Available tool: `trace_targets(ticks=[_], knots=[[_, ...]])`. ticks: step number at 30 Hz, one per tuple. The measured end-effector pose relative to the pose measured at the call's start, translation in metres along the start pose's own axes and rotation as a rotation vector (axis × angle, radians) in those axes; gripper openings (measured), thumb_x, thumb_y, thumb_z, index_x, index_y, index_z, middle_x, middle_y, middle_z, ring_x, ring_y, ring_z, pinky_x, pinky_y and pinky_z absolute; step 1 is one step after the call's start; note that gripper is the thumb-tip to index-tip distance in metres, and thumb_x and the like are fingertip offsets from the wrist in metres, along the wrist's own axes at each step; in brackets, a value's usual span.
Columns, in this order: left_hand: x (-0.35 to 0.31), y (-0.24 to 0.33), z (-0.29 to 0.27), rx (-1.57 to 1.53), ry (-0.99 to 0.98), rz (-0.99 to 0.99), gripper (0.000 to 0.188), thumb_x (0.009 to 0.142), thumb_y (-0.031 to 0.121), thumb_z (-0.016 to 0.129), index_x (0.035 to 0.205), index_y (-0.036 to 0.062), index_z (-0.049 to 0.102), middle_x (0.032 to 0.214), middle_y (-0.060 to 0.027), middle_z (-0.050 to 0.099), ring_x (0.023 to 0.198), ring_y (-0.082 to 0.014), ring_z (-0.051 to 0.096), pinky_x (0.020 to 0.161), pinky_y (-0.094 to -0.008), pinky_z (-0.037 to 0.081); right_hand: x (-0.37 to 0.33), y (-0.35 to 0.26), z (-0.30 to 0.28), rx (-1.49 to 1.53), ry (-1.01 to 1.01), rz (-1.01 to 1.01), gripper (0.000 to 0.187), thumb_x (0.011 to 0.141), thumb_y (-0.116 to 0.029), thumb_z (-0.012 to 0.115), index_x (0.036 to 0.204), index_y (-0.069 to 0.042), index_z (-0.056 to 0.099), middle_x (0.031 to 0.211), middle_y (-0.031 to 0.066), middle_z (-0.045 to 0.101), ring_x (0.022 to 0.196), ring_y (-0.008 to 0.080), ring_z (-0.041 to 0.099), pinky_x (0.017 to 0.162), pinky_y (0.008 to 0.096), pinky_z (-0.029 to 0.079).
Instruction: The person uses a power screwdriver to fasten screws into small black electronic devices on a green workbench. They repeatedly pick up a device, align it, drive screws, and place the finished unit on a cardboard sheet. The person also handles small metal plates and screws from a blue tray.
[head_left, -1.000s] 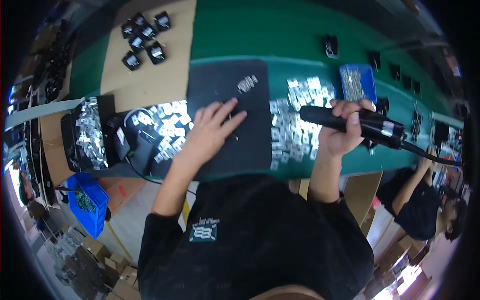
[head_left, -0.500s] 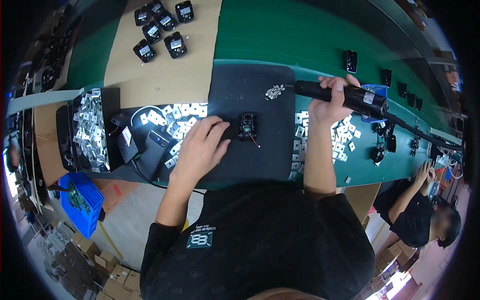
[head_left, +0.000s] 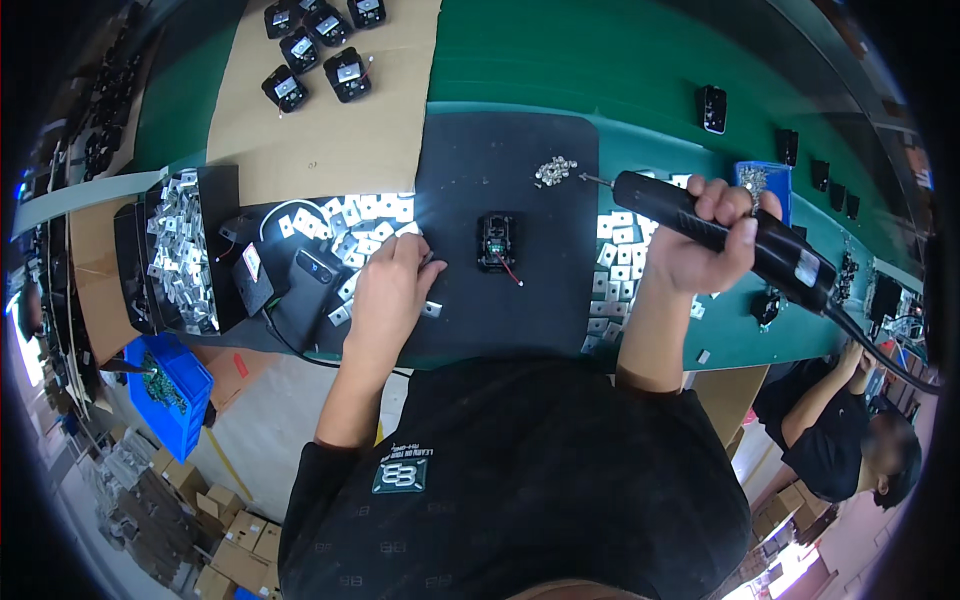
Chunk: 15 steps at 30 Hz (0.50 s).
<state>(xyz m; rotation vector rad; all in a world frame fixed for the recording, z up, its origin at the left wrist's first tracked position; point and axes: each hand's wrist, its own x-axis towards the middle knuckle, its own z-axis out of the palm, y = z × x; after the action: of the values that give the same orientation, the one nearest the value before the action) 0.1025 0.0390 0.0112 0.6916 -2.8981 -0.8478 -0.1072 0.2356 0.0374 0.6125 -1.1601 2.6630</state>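
My right hand [head_left: 708, 240] is wrapped round a black corded electric screwdriver [head_left: 720, 232]. Its thin bit points left, ending beside a small pile of screws [head_left: 553, 171] on the dark work mat [head_left: 530, 320]. Left of the mat's middle, my left hand [head_left: 388, 292] is curled over the edge of scattered silvery metal plates [head_left: 375, 207]. Thumb and index finger come close together; what they pinch, if anything, cannot be made out. Between the hands lies an opened black housing [head_left: 496, 240] with a green board inside and a red-and-white wire trailing out.
Several finished-looking black units [head_left: 347, 75] lie on cardboard [head_left: 320, 140] at the far left. A black box of metal plates [head_left: 182, 255] and a dark phone-like device [head_left: 306, 285] stand left. More plates [head_left: 622, 262] and a blue bin [head_left: 775, 185] lie right. A co-worker [head_left: 840, 430] sits far right.
The screwdriver has swung so that its bit now shows beside the screws, and my right hand has shifted right. My left hand has drawn slightly left, its fingers more curled.
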Motion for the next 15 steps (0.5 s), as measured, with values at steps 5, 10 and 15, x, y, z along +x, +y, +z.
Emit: trace_targets(ticks=[5, 10, 15], knots=[[0.000, 0.009, -0.002, -0.021, -0.020, -0.067, 0.020, 0.073, 0.011, 0.077, 0.078, -0.0009, 0.061, 0.076, -0.0125, 0.066, 0.065, -0.0223, 0.066, 0.056, -0.0297, 0.051, -0.014, -0.021, -0.007, 0.077, -0.060, 0.070, 0.038, 0.087, -0.017, 0.055, 0.122, -0.012, 0.045, 0.076, 0.0018, 0.050, 0.067, 0.0140, 0.048, 0.071, 0.0359, 0.044], [0.005, 0.025, -0.004, -0.142, 0.093, 0.047, 0.017, 0.074, 0.010, 0.076, 0.082, 0.0002, 0.065, 0.077, -0.0114, 0.066, 0.064, -0.0216, 0.066, 0.057, -0.0288, 0.051, -0.043, -0.027, -0.008, -0.014, 0.030, 0.195, 0.042, 0.080, -0.018, 0.063, 0.117, -0.012, 0.045, 0.072, 0.0000, 0.047, 0.062, 0.0134, 0.048, 0.068, 0.0353, 0.043], [0.018, 0.031, 0.001, -0.138, 0.053, 0.251, 0.019, 0.068, 0.006, 0.077, 0.083, 0.0010, 0.067, 0.091, -0.0112, 0.065, 0.082, -0.0246, 0.064, 0.070, -0.0324, 0.051, -0.057, -0.029, -0.007, 0.003, 0.030, 0.270, 0.041, 0.081, -0.017, 0.064, 0.116, -0.012, 0.044, 0.072, 0.0004, 0.049, 0.063, 0.0143, 0.049, 0.068, 0.0365, 0.043]])
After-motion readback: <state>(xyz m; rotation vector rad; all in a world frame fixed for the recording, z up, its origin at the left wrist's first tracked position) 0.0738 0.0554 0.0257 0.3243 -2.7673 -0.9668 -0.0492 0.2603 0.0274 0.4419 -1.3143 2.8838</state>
